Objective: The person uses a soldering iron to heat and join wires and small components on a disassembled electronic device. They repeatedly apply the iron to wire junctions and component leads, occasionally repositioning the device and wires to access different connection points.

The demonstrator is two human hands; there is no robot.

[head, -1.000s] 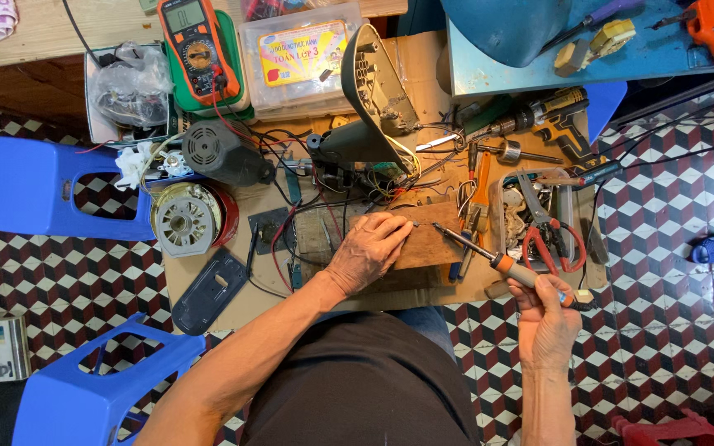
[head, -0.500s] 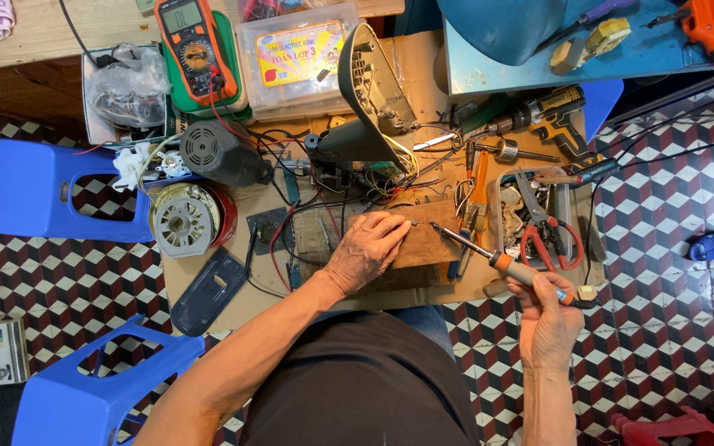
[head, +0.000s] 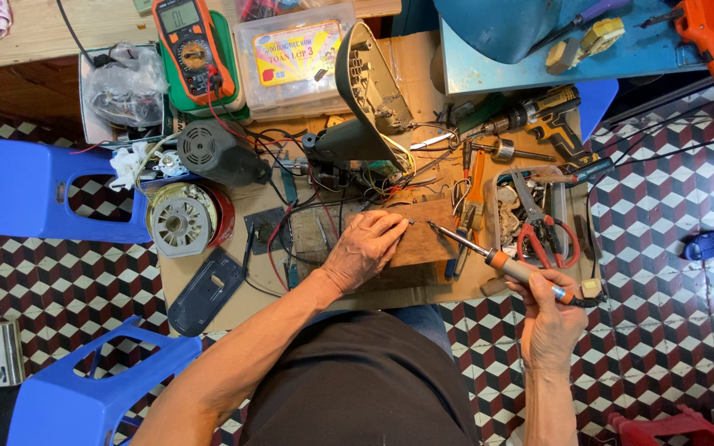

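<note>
L hand [head: 364,248] presses flat on the wooden board [head: 423,242] at desk centre, fingertips pinching a small wire to steady it. R hand [head: 551,318], at 4 o'clock, is wrapped round the soldering iron [head: 502,264], tip angled toward that wire. Multimeter [head: 192,45] at 11.

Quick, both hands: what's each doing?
Left hand: closed, pinching a thin wire on the wooden board.
Right hand: closed on the soldering iron.

My view: both forearms bare, no sleeves showing, no watch or rings visible. Left hand [head: 363,248] and right hand [head: 552,318] ungloved. Dark brown-black top covers the torso below.
</note>
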